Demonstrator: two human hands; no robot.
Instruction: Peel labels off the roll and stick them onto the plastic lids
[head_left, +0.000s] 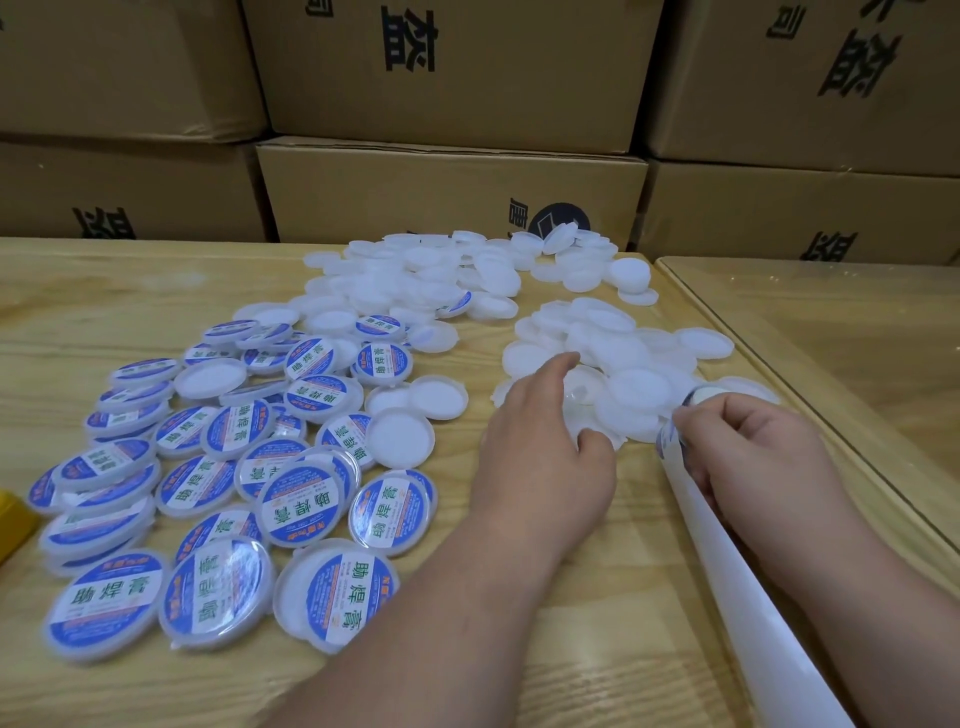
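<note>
Right hand (748, 447) pinches the blue-edged label (675, 423) at the white backing strip's (727, 545) tip, so peel slow while the loose-fingered left hand (545, 436) steadies a plain white plastic lid (582, 410) just beside that pinch.

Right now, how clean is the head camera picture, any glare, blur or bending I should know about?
Head view: the light is soft and even, with faint shadows under the left hand; glare streaks the glass top at the right; the wide lens bows the cardboard boxes and the table edge; the labelled lids read sharp, while the far blank lids wash out white.
</note>
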